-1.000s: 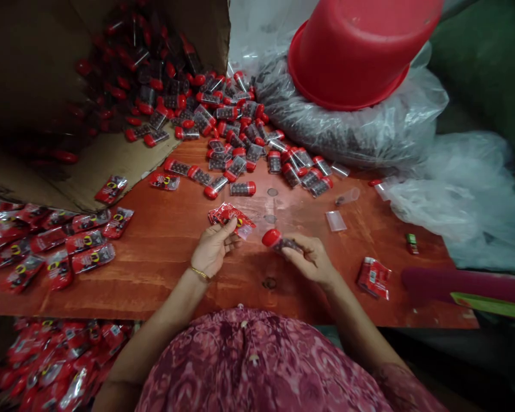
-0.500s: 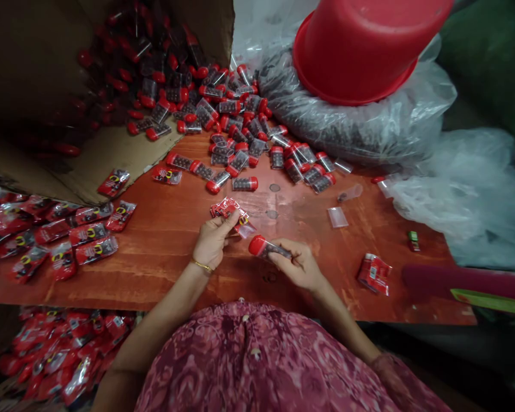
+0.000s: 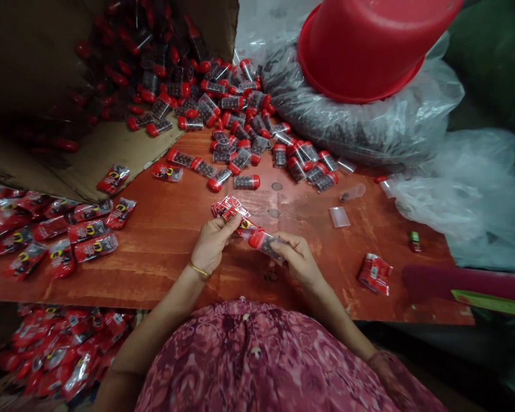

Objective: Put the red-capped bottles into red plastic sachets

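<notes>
Between the thumb and fingers of my left hand [image 3: 212,243] are several flat red printed plastic sleeves [image 3: 228,207], fanned out over the table. My right hand [image 3: 298,257] grips a small clear bottle [image 3: 266,242] with a red cap and dark round pieces inside. The bottle's capped end points left and meets the open end of a sleeve; whether it is inside the sleeve I cannot tell. Beyond my hands lie many loose red-capped bottles [image 3: 242,160], spilling from a cardboard box [image 3: 150,151].
Filled red packets [image 3: 96,247] cover the table's left side, and more packets [image 3: 64,349] lie below its edge. At the back right, a red tub [image 3: 360,51] sits upside down on a clear plastic bag [image 3: 343,131]. A stack of red sleeves [image 3: 375,273] lies at right.
My right hand has brought the bottle left and slightly up, closing the gap to the sleeves. My left hand has stayed nearly in place.
</notes>
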`<state>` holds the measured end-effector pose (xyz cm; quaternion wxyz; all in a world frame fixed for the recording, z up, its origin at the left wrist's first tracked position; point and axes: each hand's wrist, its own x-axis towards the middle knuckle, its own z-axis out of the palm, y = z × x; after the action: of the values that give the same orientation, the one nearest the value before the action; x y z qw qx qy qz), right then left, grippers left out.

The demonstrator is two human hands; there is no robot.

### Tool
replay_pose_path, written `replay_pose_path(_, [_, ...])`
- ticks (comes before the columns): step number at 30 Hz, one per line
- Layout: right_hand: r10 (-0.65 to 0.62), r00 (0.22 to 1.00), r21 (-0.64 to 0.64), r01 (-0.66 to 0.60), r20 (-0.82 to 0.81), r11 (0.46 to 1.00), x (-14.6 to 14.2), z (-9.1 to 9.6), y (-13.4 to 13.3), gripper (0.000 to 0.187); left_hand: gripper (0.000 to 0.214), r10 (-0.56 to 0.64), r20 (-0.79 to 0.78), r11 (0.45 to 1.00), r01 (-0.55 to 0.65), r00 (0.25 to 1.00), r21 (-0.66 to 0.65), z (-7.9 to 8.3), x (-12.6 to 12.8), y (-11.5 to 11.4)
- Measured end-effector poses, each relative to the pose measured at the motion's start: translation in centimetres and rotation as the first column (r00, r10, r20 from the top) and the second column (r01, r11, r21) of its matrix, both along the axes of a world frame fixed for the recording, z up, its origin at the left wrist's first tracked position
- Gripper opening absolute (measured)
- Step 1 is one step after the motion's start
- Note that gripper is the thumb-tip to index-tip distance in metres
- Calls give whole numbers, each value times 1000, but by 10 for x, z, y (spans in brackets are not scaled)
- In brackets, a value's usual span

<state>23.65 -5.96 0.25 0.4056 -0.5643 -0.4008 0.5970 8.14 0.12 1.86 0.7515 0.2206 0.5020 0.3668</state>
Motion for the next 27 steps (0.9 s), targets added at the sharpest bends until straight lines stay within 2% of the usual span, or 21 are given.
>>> replay_pose_path(5, [46, 991, 131, -63, 127, 989, -4, 4, 1, 19, 37, 29, 73, 997, -34, 997, 75, -1, 10, -3])
replay_pose_path(8, [6, 981, 222, -49, 194, 974, -5, 1, -1, 18, 35, 11, 105, 995, -21, 994, 93, -6, 14, -7])
replay_pose_path(12, [-86, 963, 298, 7, 254, 955, -6, -8, -4, 21, 33, 97, 96, 989, -107, 991, 105, -13, 16, -8])
replay_pose_path(16, [-137, 962, 338, 51, 235, 940, -12, -15, -3, 23, 32, 120, 75, 985, -128, 990, 116, -13, 20, -9])
replay_pose_path(21, [-247, 951, 367, 166, 187, 915, -21, -23, -3, 23, 32, 115, 56, 983, -121, 992, 135, -13, 24, -12])
replay_pose_path(27, [-91, 985, 291, 45, 145, 956, -27, -27, -3, 26, 25, 82, 27, 986, -85, 996, 141, -19, 26, -12])
